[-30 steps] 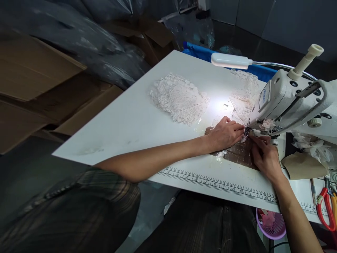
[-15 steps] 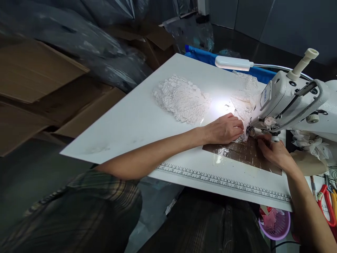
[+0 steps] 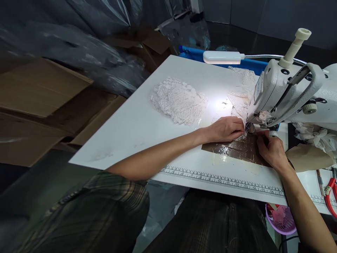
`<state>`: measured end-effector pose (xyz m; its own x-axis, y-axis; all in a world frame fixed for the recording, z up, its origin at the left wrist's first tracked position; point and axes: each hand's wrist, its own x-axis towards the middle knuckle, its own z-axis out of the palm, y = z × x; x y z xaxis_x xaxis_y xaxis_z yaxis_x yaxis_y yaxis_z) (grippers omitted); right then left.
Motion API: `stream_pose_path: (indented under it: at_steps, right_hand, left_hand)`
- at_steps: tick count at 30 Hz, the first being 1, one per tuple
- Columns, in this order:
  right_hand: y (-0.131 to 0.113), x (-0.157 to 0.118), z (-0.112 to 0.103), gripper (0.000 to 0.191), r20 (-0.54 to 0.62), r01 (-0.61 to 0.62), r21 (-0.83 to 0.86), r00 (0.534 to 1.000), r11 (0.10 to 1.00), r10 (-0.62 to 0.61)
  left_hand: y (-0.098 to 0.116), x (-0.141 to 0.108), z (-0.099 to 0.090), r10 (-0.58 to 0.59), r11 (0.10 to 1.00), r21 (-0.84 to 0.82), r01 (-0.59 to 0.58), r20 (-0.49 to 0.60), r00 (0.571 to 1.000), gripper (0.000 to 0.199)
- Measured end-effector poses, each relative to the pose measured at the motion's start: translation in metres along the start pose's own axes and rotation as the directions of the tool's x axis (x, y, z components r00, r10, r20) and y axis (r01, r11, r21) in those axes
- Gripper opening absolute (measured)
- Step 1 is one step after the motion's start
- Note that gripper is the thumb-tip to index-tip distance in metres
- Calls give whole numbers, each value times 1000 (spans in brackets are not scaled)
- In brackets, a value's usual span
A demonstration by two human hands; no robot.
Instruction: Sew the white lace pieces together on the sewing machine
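My left hand point(image 3: 228, 128) is closed on white lace fabric point(image 3: 238, 109) just left of the needle of the sewing machine point(image 3: 273, 91). The lace runs back from my fingers along the machine's left side. Right of the needle, my right hand point(image 3: 272, 149) has its fingers curled in a pinch by the presser foot. Whatever its fingertips hold is hidden or too small to make out. Both hands are over a brown plate point(image 3: 237, 151) on the white table. A heap of white lace pieces point(image 3: 181, 100) lies to the left.
A white lamp point(image 3: 223, 57) lights the table point(image 3: 126, 137), which has a printed ruler point(image 3: 218, 181) along its front edge. At the right are red-handled scissors point(image 3: 329, 196) and pale tulle point(image 3: 313, 137). A purple basket point(image 3: 285, 226) hangs below. Cardboard boxes point(image 3: 39, 88) stand at left.
The view has shifted slightly, so the machine and table appear moved. Both hands remain at the needle, with only slight changes in the fingers.
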<state>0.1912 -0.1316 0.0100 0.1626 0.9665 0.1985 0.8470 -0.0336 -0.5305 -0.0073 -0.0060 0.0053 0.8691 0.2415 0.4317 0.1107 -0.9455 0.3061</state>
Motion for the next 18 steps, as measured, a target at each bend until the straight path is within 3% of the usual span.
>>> stream_pose_path:
  at_steps: [5,13,18]
  right_hand:
    - [0,-1,1,31,8,-5,-17,1000,1000,5]
    - [-3,-1,0,35,-28,-15,42,999,999,16]
    - [-5,-4,1,37,-19,-3,70,1000,998,4]
  left_hand:
    - [0,0,-2,61,998,20,-62,31,998,21]
    - [-1,-1,7,7,999,-37,-11,-113,994,27]
    - [-1,-2,6,50,998,38,-47,-69,996,24]
